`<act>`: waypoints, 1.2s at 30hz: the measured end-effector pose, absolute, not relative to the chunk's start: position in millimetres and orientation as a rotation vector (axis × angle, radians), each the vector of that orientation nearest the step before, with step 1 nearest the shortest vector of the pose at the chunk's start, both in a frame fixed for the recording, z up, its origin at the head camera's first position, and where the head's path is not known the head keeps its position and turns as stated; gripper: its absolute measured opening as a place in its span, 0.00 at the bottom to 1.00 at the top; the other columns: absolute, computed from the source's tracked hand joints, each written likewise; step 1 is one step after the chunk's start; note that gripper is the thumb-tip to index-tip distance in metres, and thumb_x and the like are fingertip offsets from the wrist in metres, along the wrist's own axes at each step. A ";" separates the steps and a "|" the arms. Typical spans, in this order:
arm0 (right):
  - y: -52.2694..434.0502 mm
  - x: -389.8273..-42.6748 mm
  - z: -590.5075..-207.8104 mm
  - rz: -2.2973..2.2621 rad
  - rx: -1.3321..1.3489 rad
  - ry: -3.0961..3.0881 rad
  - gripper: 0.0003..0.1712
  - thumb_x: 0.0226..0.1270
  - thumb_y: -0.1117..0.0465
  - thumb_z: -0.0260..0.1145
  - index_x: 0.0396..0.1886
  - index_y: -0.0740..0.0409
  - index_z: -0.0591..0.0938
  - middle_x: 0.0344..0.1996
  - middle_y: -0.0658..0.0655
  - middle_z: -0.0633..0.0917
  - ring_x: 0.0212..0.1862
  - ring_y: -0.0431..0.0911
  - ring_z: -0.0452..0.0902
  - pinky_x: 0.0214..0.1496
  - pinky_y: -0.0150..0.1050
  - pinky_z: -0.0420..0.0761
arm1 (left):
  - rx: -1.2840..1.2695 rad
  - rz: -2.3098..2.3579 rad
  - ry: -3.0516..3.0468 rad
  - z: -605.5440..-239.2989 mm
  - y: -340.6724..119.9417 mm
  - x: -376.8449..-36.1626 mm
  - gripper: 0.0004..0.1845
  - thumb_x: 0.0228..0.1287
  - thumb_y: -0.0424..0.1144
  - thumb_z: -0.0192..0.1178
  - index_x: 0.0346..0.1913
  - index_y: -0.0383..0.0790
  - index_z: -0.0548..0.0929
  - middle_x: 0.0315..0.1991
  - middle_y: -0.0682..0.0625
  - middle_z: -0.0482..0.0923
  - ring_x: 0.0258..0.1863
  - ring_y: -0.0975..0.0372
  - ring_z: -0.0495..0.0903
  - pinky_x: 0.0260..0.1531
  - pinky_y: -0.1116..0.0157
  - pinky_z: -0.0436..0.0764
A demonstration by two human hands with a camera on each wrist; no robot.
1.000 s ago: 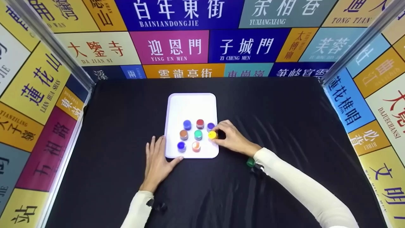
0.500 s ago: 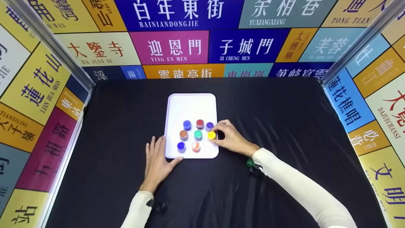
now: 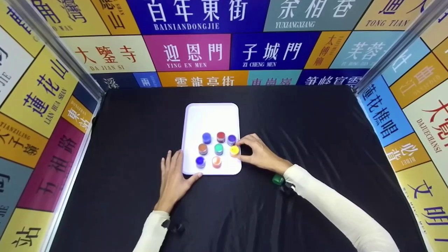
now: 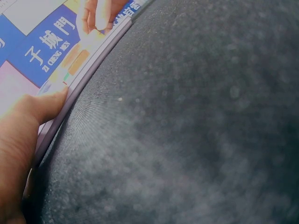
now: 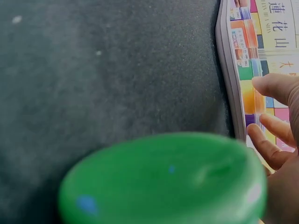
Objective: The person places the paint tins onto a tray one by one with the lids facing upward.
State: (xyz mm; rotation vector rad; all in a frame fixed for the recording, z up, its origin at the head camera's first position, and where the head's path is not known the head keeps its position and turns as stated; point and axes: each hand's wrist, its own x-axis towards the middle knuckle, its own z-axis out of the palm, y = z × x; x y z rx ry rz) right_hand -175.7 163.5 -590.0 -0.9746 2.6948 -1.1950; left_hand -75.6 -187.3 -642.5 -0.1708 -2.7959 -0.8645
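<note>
A white tray (image 3: 211, 117) bears several small paint jars in rough rows. My right hand (image 3: 262, 154) is at the tray's right edge, thumb and forefinger parted on either side of the yellow paint jar (image 3: 234, 151). In the right wrist view those fingertips are right beside the yellow jar (image 5: 248, 97). Purple (image 3: 231, 140) and green (image 3: 218, 149) jars stand next to it. My left hand (image 3: 175, 182) rests against the tray's lower left corner, fingers straight along its side and thumb at the front edge. The left wrist view shows that thumb (image 4: 51, 105) on the rim.
On the black cloth (image 3: 224, 213), a green-lidded jar (image 3: 278, 179) lies by my right wrist; its lid looms large in the right wrist view. Red (image 3: 221, 137), brown (image 3: 203, 149) and orange (image 3: 216, 162) jars share the tray. Sign-covered walls (image 3: 196, 52) enclose the table.
The yellow jar moved slightly left toward the green one, the purple jar shifting a little too. My right fingers have since loosened from the yellow jar and drawn slightly right. My left hand stays put.
</note>
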 end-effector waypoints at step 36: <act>247.9 -125.9 -589.1 -1.313 -0.823 2.709 0.24 0.65 0.58 0.84 0.58 0.61 0.90 0.57 0.52 0.89 0.65 0.53 0.79 0.72 0.34 0.72 | -0.182 -0.853 -2.788 -641.4 -187.2 -74.8 0.61 0.60 0.67 0.76 0.85 0.32 0.65 0.81 0.36 0.68 0.87 0.36 0.52 0.86 0.37 0.41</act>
